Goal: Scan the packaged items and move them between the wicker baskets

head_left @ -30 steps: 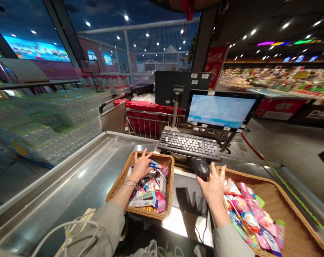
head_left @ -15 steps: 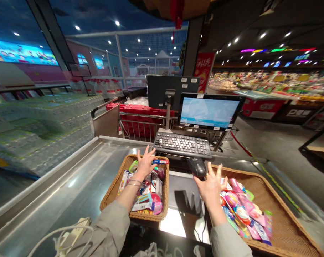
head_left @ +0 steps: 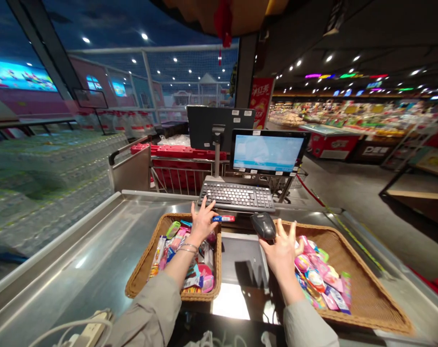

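the worktop is smooth metal with a streaky shine. the left basket and right basket are rough, wicker-like weave; the packets inside look like glossy plastic. the scanner is smooth plastic, the keyboard matt plastic, the sleeves matt, creased cloth, the cart metal wire.

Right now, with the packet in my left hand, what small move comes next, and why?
I'd probably ease the left hand rightward, bringing the small blue-and-red packet nearer the black scanner: the left hand already holds the packet up, the right hand has the scanner, and a visible gap separates them.
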